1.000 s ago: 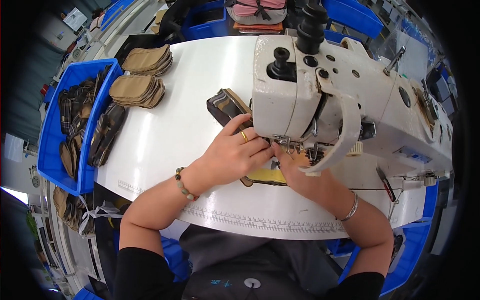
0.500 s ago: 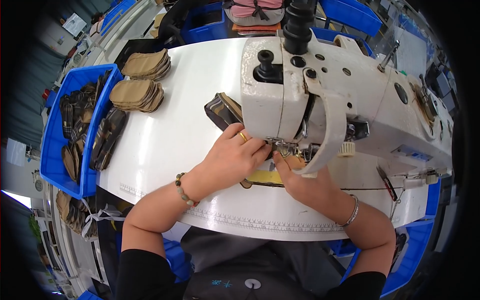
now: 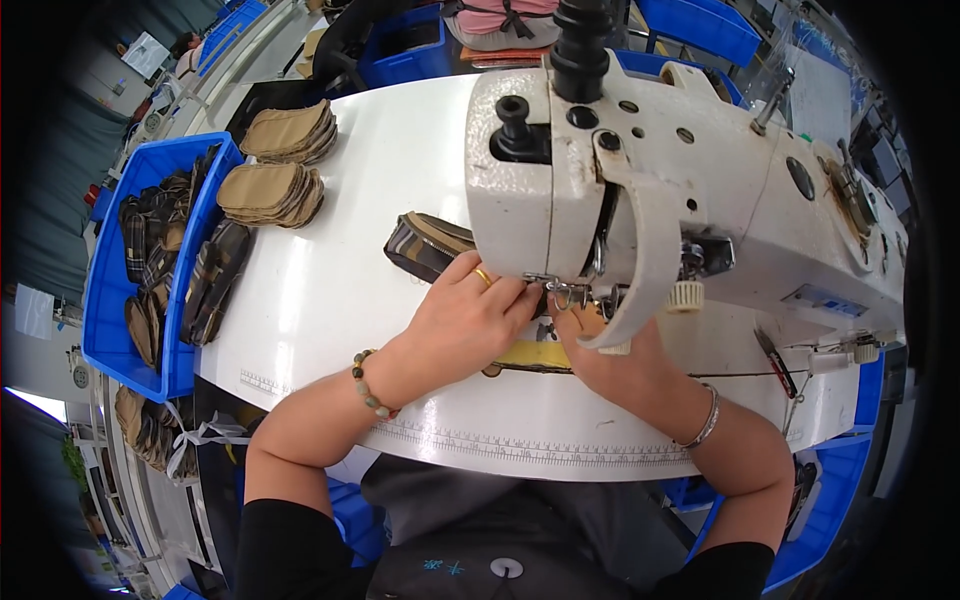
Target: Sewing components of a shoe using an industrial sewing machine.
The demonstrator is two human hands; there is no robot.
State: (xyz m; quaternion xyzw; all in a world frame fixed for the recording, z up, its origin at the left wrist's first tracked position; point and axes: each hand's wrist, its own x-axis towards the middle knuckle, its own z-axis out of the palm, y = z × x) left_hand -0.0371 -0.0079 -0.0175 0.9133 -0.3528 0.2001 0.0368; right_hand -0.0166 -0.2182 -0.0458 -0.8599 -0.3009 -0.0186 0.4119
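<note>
At the sewing machine's [image 3: 510, 200] presser foot, both my hands are close together on a fabric piece with a yellow strip [image 3: 535, 354] and dark edge. My left hand [image 3: 470, 315] is closed, its thumb and fingers pinching dark fabric left of the foot. My right hand [image 3: 615, 355] presses the work from the right, fingers bent and partly hidden behind the machine's white guard. Behind my left hand lies a plaid zippered pouch [image 3: 425, 248], its right end hidden by the machine head. Whether it joins the yellow-edged piece cannot be seen.
Two stacks of tan fabric panels, the far stack [image 3: 290, 132] and the near stack [image 3: 270, 193], lie at the table's left. Beside them a blue bin [image 3: 100, 300] holds plaid pouches, with another pouch [image 3: 215, 280] against it. Thread snips [image 3: 775, 360] lie at right.
The plaid pouch has shifted left and nearer, showing more of its zipper. My hands stay at the presser foot with little movement. The view has shifted slightly.
</note>
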